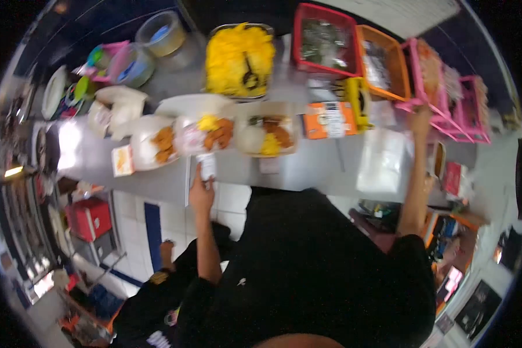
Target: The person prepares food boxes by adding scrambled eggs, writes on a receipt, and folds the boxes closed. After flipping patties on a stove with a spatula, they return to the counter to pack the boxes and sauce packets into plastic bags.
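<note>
Your left hand (202,192), fingers nearly closed, holds a white slip (207,165) pointing away toward the middle food box (185,120); your right hand (421,118), grip unclear, is at the pink basket (410,105).

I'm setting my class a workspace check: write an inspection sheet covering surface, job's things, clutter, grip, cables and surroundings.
Surface: grey metal counter, shiny, partly bare along the near edge.
Job's things: three open food containers, all with browned pieces; white slip; yellow food in a tray behind.
Clutter: orange-and-white box, clear plastic bags, red basket, orange basket.
Grip: left hand holds the slip; right hand is at the pink basket, finger detail blurred.
Cables: nothing seen.
Surroundings: another person on the left; tiled floor.
</note>
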Motion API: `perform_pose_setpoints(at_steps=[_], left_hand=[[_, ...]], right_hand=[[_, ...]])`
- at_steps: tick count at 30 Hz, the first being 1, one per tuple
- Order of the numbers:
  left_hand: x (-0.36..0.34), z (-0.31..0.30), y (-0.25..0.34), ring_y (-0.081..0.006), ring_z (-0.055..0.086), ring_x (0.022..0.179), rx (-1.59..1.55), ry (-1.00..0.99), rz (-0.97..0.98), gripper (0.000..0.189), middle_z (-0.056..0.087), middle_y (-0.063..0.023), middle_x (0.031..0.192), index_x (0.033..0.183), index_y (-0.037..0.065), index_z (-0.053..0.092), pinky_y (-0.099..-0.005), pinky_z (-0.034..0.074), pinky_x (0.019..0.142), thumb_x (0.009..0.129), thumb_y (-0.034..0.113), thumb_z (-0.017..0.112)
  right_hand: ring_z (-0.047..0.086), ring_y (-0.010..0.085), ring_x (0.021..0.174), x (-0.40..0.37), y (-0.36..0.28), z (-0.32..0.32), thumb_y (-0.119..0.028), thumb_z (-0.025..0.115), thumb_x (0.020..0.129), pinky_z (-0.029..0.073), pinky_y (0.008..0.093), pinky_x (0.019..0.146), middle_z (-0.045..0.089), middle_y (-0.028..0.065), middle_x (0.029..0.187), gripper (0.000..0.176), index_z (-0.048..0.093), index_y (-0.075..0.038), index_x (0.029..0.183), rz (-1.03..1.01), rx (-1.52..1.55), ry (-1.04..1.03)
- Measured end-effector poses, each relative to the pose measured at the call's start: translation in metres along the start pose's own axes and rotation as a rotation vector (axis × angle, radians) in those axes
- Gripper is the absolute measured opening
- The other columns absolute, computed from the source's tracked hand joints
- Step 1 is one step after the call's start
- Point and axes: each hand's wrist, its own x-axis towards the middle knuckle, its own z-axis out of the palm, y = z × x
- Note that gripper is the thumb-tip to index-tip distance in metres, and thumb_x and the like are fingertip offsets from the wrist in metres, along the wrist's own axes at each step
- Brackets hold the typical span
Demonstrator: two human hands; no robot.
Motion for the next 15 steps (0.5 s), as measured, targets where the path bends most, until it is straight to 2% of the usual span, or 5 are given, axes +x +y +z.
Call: perform_pose_setpoints(at_steps=[1,5,8,11,15], left_hand=[[0.003,-0.010,0.013,-0.0253,0.065,0.062,0.018,-0.114,-0.126,0.064,0.067,-0.0106,0.074,0.146,0.028,0.041,-0.0405,0.049,0.055,0.088,0.029,0.067],[-0.007,-0.007,0.031,-0.0282,0.066,0.066,-0.002,0.011,-0.206,0.066,0.069,-0.0098,0.076,0.151,0.024,0.028,-0.0417,0.050,0.060,0.094,0.036,0.058],[-0.026,-0.011,0.071,-0.0296,0.067,0.074,-0.054,0.317,-0.336,0.065,0.069,-0.0148,0.094,0.151,0.012,0.027,-0.0413,0.051,0.065,0.096,0.032,0.056],[-0.045,0.002,0.102,-0.0259,0.061,0.080,-0.115,0.535,-0.195,0.048,0.063,-0.0133,0.102,0.135,-0.002,0.045,-0.0364,0.050,0.072,0.092,0.012,0.060],[-0.072,0.026,0.201,-0.0177,0.062,0.074,-0.434,-0.004,-0.030,0.040,0.065,-0.0066,0.084,0.124,0.005,0.058,-0.0302,0.051,0.070,0.085,-0.003,0.061]], right_hand=[[0.061,0.0363,0.095,-0.029,-0.119,-0.033,-0.017,0.061,0.084,0.048,0.0470,0.080,0.065,0.0211,0.099,0.026,0.063,0.000,0.104,0.015,-0.107,0.343],[0.064,0.0347,0.087,-0.166,-0.239,-0.033,-0.021,0.061,0.088,0.051,0.0406,0.075,0.065,0.0178,0.092,0.018,0.063,-0.003,0.092,0.222,0.356,-0.275],[0.057,0.0411,0.097,-0.247,-0.235,0.026,-0.019,0.060,0.088,0.048,0.0473,0.081,0.058,0.0214,0.104,0.027,0.055,-0.001,0.107,0.052,0.091,-0.264],[0.059,0.0416,0.091,-0.252,-0.229,0.032,-0.013,0.058,0.088,0.047,0.0487,0.079,0.059,0.0240,0.097,0.022,0.053,0.002,0.105,0.243,0.271,-0.355],[0.062,0.0393,0.077,-0.279,-0.215,0.006,-0.010,0.059,0.088,0.048,0.0474,0.070,0.062,0.0230,0.083,0.017,0.054,0.002,0.099,0.156,0.447,-0.568]])
